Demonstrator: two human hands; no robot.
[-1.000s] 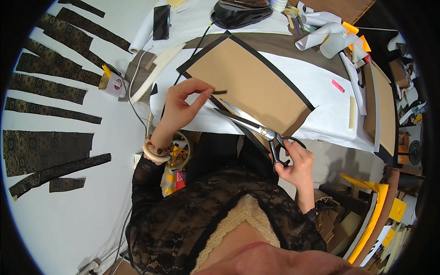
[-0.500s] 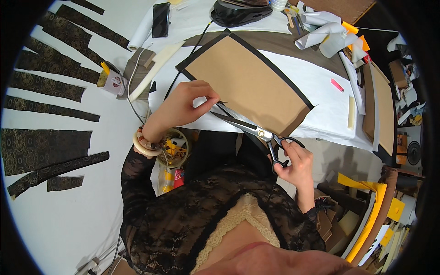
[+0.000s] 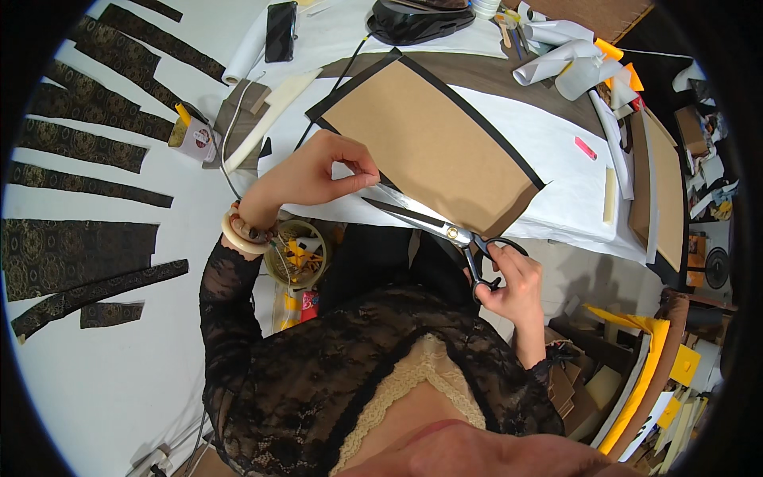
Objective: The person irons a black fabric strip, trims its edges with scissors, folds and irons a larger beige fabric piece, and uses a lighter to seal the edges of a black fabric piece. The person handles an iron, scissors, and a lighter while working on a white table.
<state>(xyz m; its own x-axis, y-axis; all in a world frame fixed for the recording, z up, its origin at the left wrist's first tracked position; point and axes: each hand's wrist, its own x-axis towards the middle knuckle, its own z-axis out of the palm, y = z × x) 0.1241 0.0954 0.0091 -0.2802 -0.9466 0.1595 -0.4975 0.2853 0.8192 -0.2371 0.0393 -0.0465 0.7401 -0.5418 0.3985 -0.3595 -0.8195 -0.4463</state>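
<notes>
Your right hand (image 3: 515,280) is wrapped on black-handled metal scissors (image 3: 452,233), blades parted, near the tan, black-edged rectangular cardboard (image 3: 433,135) on white paper (image 3: 572,203); your left hand (image 3: 334,171), near the blade tips, is pinched closed (whether on something, I cannot tell)

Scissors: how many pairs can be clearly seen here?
1: the black-handled scissors, held in the right hand, blades pointing toward the left hand. Others may be hidden, perhaps among the paper rolls at upper right.

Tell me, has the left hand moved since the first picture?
Yes: against the black-edged board, the left hand has swung its wrist leftward and its fingertips slightly down the picture and right.
</notes>
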